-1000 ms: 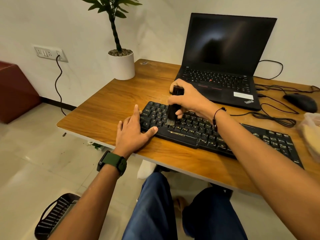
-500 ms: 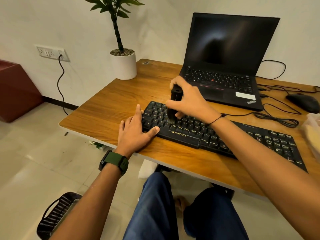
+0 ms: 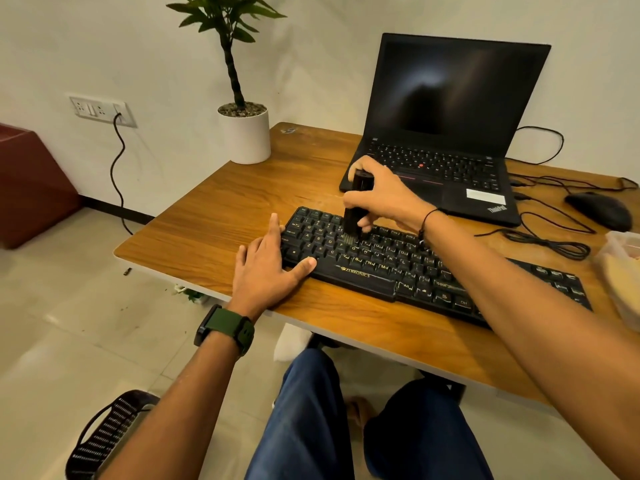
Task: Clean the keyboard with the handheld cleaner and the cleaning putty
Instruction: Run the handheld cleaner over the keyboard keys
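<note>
Gripping the handheld cleaner (image 3: 356, 206), the right hand (image 3: 384, 199) has fingers + thumb curled round its black body, holding it near upright w/ the brush end down on the keyboard (image 3: 408, 265). Bristles touch the keys in the left part of the board, upper letter rows. The keyboard is black, lies at an angle along the desk's (image 3: 214, 223) front edge, left end further from the person than the right end; part of it is hidden under the right forearm.

Left hand (image 3: 270, 268) lies flat, fingers straight, holding nothing: palm on the desk just beside the keyboard's left end, thumb resting on its front left corner, forefinger along its left edge. Green watch (image 3: 225, 329) on that wrist.

Cleaning putty: a clear tub (image 3: 620, 268) at the desk's right edge has smth yellowish in it, but can't tell if that's the putty.

Rest: open black laptop (image 3: 446, 133), screen dark, toward the desk's back edge behind the keyboard. Black mouse (image 3: 599, 209) + coiled cable (image 3: 550, 240) near the right edge. White-potted plant (image 3: 244, 133) at the back left corner.
</note>
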